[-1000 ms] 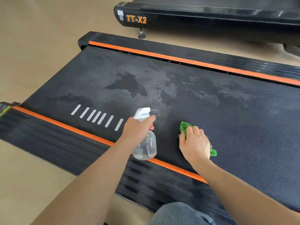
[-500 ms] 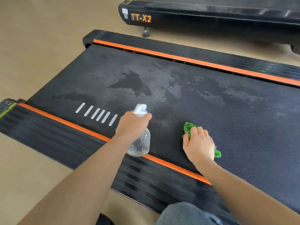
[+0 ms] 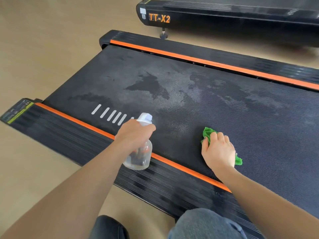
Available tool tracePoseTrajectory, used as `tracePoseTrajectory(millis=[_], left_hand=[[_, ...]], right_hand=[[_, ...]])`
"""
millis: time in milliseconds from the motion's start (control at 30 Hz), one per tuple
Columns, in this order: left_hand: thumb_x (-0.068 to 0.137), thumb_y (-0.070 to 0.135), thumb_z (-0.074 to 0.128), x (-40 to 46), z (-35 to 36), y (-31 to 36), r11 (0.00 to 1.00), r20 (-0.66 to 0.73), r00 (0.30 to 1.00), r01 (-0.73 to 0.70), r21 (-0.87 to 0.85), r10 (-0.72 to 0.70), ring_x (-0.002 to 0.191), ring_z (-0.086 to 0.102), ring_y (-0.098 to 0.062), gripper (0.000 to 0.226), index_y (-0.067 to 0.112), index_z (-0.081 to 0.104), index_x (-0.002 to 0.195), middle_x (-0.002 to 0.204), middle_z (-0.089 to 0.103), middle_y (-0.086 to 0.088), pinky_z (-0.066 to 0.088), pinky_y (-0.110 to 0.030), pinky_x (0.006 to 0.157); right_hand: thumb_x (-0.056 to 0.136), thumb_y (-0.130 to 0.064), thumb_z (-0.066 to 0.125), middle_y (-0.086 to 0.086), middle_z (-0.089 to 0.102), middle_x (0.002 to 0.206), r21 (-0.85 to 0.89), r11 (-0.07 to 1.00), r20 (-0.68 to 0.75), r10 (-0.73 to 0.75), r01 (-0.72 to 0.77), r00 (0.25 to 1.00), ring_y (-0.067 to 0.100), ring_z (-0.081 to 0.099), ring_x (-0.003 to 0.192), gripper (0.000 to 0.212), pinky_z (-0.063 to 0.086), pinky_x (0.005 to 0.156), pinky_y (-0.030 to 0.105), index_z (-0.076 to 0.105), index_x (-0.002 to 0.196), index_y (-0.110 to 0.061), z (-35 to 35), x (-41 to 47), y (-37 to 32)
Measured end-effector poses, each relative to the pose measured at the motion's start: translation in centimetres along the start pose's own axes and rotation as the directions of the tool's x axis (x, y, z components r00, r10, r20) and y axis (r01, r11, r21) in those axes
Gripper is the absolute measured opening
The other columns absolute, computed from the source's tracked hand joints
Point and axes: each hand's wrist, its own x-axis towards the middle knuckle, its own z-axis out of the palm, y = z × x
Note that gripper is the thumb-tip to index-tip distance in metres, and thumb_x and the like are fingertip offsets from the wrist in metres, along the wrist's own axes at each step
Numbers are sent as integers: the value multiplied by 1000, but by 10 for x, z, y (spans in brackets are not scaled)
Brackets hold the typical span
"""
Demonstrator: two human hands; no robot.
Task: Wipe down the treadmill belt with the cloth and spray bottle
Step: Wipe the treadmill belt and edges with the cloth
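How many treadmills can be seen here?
2. The near treadmill lies under both hands, with orange-striped side rails. A second treadmill, marked TT-X2, stands behind it at the top edge, only partly in view. Others may lie outside the picture.

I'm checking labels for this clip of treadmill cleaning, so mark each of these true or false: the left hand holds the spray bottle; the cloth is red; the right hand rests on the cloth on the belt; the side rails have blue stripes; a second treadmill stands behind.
1. The left hand holds the spray bottle. True.
2. The cloth is red. False: it is green.
3. The right hand rests on the cloth on the treadmill belt. True.
4. The side rails have blue stripes. False: the stripes are orange.
5. A second treadmill stands behind. True; it is marked TT-X2.
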Motion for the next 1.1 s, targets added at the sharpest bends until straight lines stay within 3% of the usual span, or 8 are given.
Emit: tracePoseTrajectory(millis=[100,233,400,467,533,733,867,1100], left_hand=[[90,40,65,-3,-1,-5,999,115,993,-19,39,15,65,56,-16,28,14,68,80,78,68,1,45,-31,66],[90,44,66,-5,-6,-11,991,150,988,-53,119,35,70,60,-17,32,12,70,83,86,69,-2,47,-31,67],[93,42,65,-13,-9,-9,966,288,957,-102,238,30,95,72,-25,34,12,71,80,100,78,-6,57,-41,94],[91,44,66,-14,-7,-7,957,304,953,-110,270,24,92,73,-24,34,12,73,82,97,78,-3,56,-39,94],[90,43,67,-14,-4,-6,962,300,954,-108,249,30,77,65,-18,32,15,69,75,86,73,2,55,-35,86],[92,43,67,-16,9,6,991,185,979,-104,88,87,63,54,-14,32,14,70,80,71,56,4,42,-28,63],[89,43,68,-14,22,17,992,106,989,-101,-71,108,61,58,-15,29,14,73,88,77,70,5,49,-30,67],[87,50,66,-8,27,28,987,-13,992,-127,-100,126,80,64,-20,32,19,70,90,92,71,2,57,-40,87]], right_hand=[[95,-33,48,10,59,87,5,1000,0,3,-3,1000,33,54,81,28,46,65,41,57,88,-7,0,1,0],[95,-32,48,11,59,87,12,1000,-3,-1,1,1000,33,54,81,28,47,66,42,57,89,-6,-1,0,-1],[95,-32,48,12,60,89,17,1000,-2,5,-5,1000,34,55,83,30,46,66,42,59,90,-5,-2,0,-1],[95,-33,47,11,60,89,17,1000,5,1,-1,1000,34,55,83,30,46,66,42,59,91,-5,-1,0,-1],[96,-34,46,11,61,90,13,1000,10,-1,0,1000,33,55,84,31,47,66,42,59,92,-6,-2,0,-1],[96,-35,45,9,60,91,12,1000,17,2,-3,1000,32,55,85,31,48,66,42,58,91,-7,-3,0,-1],[96,-34,46,9,59,89,15,1000,4,-1,1,1000,31,54,82,30,48,65,41,58,90,-7,-3,0,0],[96,-35,47,7,58,88,22,1000,-2,-7,7,1000,30,54,82,29,48,65,41,57,89,-9,-2,0,1]])
